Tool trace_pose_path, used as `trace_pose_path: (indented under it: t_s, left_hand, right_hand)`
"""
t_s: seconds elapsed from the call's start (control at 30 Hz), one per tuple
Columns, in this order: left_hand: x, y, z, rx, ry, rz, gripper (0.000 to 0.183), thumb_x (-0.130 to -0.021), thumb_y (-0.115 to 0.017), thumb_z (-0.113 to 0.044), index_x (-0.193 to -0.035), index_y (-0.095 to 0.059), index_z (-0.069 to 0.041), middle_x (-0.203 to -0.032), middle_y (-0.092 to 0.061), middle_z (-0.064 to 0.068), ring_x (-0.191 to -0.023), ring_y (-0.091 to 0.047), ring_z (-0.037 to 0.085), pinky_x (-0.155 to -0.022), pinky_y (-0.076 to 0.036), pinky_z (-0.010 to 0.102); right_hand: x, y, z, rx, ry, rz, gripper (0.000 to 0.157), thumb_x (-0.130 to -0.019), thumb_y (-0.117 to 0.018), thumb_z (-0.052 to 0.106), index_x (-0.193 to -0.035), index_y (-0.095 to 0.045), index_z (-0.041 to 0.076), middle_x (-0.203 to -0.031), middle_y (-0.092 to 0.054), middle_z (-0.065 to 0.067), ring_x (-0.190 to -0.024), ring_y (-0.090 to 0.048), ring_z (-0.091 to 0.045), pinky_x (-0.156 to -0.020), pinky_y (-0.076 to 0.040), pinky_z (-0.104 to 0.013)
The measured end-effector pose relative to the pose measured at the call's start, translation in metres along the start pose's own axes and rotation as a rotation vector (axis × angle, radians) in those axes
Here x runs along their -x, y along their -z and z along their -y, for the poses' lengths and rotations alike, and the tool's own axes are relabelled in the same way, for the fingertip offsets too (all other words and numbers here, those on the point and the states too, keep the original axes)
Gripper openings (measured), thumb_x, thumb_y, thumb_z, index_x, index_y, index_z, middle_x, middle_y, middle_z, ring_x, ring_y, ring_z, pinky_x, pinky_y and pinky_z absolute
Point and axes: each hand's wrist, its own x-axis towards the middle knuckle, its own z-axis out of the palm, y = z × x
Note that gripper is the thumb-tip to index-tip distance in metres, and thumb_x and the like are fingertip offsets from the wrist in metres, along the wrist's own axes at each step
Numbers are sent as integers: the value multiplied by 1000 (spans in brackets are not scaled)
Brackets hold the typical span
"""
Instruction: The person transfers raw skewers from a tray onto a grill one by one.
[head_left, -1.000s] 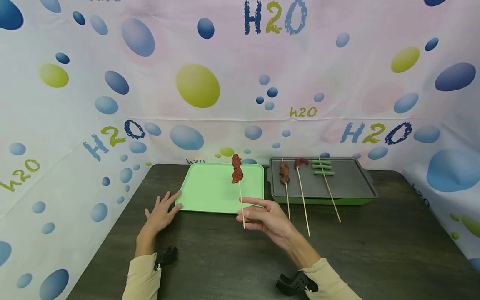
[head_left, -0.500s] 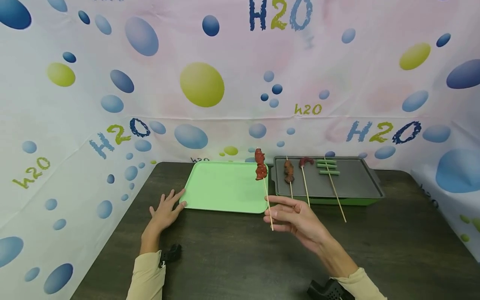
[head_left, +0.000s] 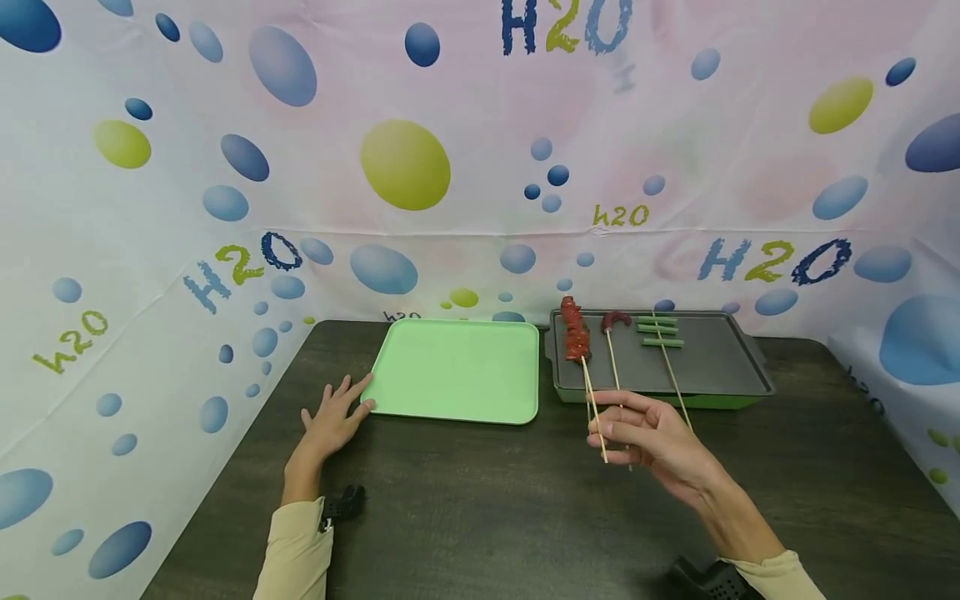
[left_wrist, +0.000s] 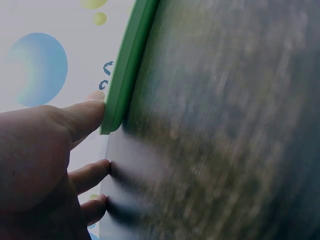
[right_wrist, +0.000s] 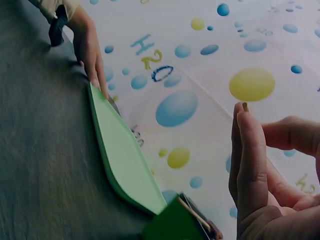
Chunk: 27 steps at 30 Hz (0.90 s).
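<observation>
Thumb and fingertips of my right hand (head_left: 660,437) pinch the thin wooden stick of a red meat skewer (head_left: 576,329). Its meat end points up and overlaps the near left part of the grey griddle pan, hiding most of a brown meat skewer behind it. In the right wrist view the stick's tip (right_wrist: 245,106) shows between the fingertips. My left hand (head_left: 330,429) is spread at the near left corner of a light green tray (head_left: 457,417), its thumb and forefinger touching the edge. In the left wrist view the other fingers rest on the table beside the tray rim (left_wrist: 120,95).
Right of the tray stands the grey griddle pan (head_left: 712,358) on a green base (head_left: 720,403). On it lie a skewer with a curled red piece (head_left: 617,318) and a skewer of green pieces (head_left: 660,328), sticks jutting toward me. A patterned cloth backdrop (head_left: 480,167) rises behind the dark table (head_left: 450,517).
My right hand has carried the red meat skewer rightward from over the green tray to the left side of the griddle pan. The left hand stays at the tray corner; the head view shifts slightly.
</observation>
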Motion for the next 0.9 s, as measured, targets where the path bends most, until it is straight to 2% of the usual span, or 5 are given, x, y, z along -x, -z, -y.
trace_pose_path:
  t_s: [0.33,0.5,0.73,0.9]
  left_hand:
    - [-2,1,-3,-3,-5,0,64,-110,-46,-43,-164,-27,-15,-167,-9,30,-149,5,59,-100,11,86]
    - [-3,1,-3,-6,-18,-7,64,-109,-46,-44,-164,-28,-15,-166,-10,31,-149,4,60,-100,10,87]
    - [-1,1,-2,-12,7,13,63,-110,-45,-41,-165,-25,-15,-167,-7,30,-149,7,58,-101,13,85]
    - [0,0,-1,-13,9,14,63,-110,-46,-40,-164,-26,-15,-166,-8,31,-149,6,59,-101,13,85]
  right_hand:
    - [11,34,10,-3,84,36,33,-102,-58,-2,-134,-54,6,-101,-73,-5,-94,-75,-19,-77,-61,-32]
    - [17,60,16,32,83,0,32,-103,-57,-4,-131,-58,10,-101,-73,-6,-93,-75,-19,-75,-61,-31]
    - [26,102,12,52,82,-24,36,-105,-51,-4,-129,-65,19,-104,-75,-5,-96,-75,-18,-77,-61,-31]
    - [33,122,5,85,37,-96,36,-106,-51,-1,-125,-67,26,-106,-74,-4,-96,-74,-17,-79,-61,-31]
